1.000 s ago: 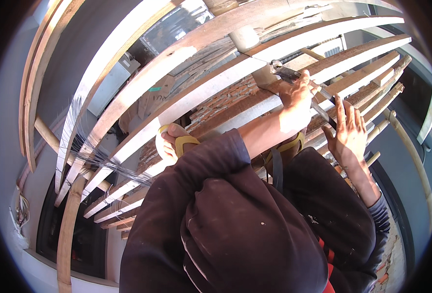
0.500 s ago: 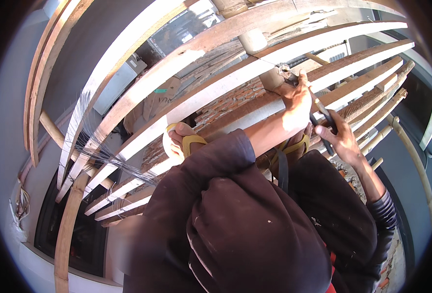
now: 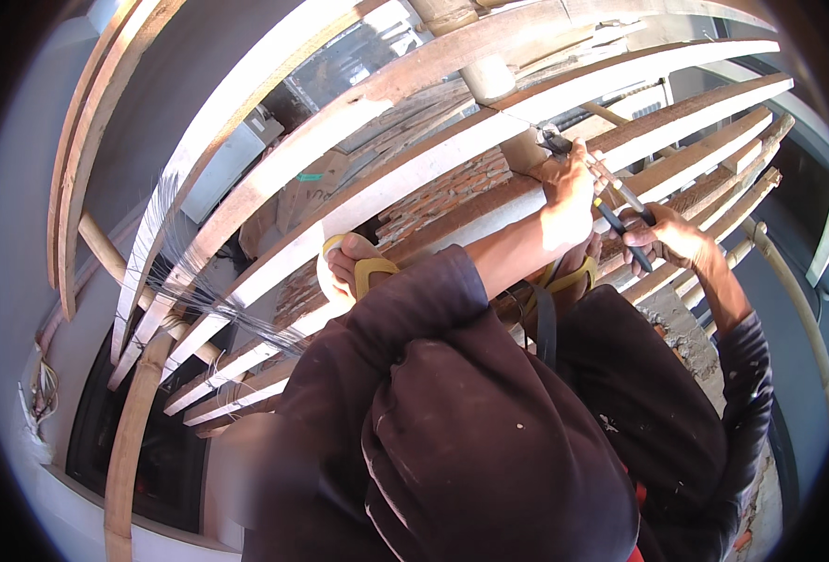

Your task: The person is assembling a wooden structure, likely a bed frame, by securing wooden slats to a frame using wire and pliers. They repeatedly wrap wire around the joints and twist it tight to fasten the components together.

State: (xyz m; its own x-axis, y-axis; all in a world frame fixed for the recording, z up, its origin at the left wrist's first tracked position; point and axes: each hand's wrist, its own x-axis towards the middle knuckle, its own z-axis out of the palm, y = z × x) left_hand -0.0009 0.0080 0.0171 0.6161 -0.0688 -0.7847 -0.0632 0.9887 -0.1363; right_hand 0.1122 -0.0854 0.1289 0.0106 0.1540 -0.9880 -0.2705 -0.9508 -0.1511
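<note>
My right hand [image 3: 669, 236] is closed round the dark handles of a pair of pincers [image 3: 632, 236], which have yellow marks near the pivot. The pincers' metal head reaches up beside a bamboo pole [image 3: 521, 152] where it passes a wooden beam [image 3: 489, 217]. Close to that head is my left hand [image 3: 567, 183], its arm stretched across my body. Its fingers are bent inward against the beam and the pole, and what they grip is hidden. My foot in a yellow sandal [image 3: 373, 272] rests on the beams left of the left forearm.
Several long wooden beams [image 3: 368, 211] run across the view with gaps between them. A bundle of thin wires [image 3: 213, 304] lies over them at the left. Below are brickwork [image 3: 438, 201] and a cardboard box [image 3: 307, 192]. More bamboo poles [image 3: 794, 300] stand at the right.
My right hand has moved up and slightly right, turning the pincers' handles and changing its grip. My left hand has stayed nearly in place at the pole.
</note>
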